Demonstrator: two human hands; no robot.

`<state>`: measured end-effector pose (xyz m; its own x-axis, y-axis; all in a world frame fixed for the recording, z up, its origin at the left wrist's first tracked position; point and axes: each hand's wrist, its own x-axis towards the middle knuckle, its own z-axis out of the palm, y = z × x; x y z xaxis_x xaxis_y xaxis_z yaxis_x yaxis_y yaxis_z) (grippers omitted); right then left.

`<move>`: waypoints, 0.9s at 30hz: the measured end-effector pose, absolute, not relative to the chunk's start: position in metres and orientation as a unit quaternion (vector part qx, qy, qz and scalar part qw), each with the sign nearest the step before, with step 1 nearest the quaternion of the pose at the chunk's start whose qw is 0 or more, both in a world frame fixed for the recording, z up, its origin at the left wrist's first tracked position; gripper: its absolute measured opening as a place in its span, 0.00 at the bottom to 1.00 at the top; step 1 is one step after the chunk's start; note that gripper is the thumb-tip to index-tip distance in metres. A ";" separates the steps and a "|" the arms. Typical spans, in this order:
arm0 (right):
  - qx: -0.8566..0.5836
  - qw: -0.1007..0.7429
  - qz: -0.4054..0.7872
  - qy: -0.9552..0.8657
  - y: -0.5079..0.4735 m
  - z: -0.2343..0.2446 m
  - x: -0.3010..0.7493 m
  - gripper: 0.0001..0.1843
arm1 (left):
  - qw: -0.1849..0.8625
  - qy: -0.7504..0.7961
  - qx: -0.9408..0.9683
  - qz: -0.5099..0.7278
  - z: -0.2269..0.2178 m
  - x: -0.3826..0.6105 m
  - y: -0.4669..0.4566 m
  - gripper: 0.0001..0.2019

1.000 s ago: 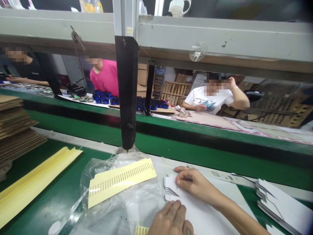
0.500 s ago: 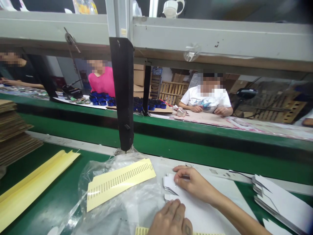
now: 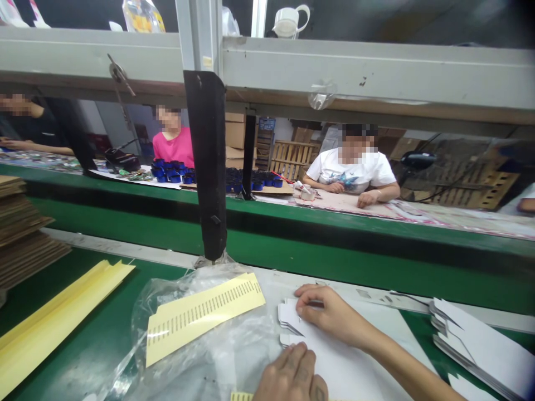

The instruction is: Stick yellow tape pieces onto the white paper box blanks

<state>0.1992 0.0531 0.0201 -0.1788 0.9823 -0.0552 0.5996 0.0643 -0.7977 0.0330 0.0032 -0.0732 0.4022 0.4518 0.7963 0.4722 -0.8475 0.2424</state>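
Observation:
A stack of flat white cartons [image 3: 346,367] with notched flaps lies in front of me. My left hand [image 3: 292,373] rests over its near left part, fingers together and bent down at the edge. At the upper flap, my right hand [image 3: 330,314] has thumb and forefinger pinched against the card; anything between the fingertips is too small to make out. A yellow label sheet [image 3: 241,396] with small dark print shows partly beside and under my left hand. Another printed yellow label sheet [image 3: 204,317] lies on clear plastic film [image 3: 146,312] to the left.
More flat white cartons [image 3: 480,340] lie at right. Folded yellow sheets [image 3: 62,312] and stacked cardboard [image 3: 25,228] are at left. A black-wrapped post [image 3: 207,167] rises behind the film, under a shelf beam [image 3: 355,69]. Several people sit across the green bench [image 3: 292,245].
Both my hands stay nearly in place on the cartons. The view has shifted slightly. Across the bench, the white-shirted person's hand has moved a little inward on the table.

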 end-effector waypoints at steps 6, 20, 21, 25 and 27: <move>-0.567 0.277 0.365 -0.685 0.052 0.023 0.199 0.08 | 0.000 -0.282 -0.850 -0.445 -0.075 0.032 0.002 0.17; -0.541 0.244 0.436 -0.677 0.048 0.032 0.205 0.18 | -0.032 -0.313 -0.837 -0.448 -0.076 0.033 0.002 0.16; -0.543 0.244 0.440 -0.673 0.049 0.033 0.206 0.18 | -0.032 -0.310 -0.841 -0.442 -0.078 0.033 0.003 0.15; -0.554 0.248 0.445 -0.658 0.049 0.035 0.206 0.18 | -0.035 -0.311 -0.840 -0.444 -0.078 0.034 0.005 0.14; -0.560 0.251 0.438 -0.657 0.049 0.033 0.204 0.16 | -0.031 -0.311 -0.829 -0.464 -0.074 0.034 0.005 0.15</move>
<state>0.2038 0.0488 0.0332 -0.2481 0.9553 -0.1606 0.5159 -0.0100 -0.8566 0.0345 0.0050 -0.0744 0.3755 0.5447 0.7499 0.4862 -0.8046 0.3410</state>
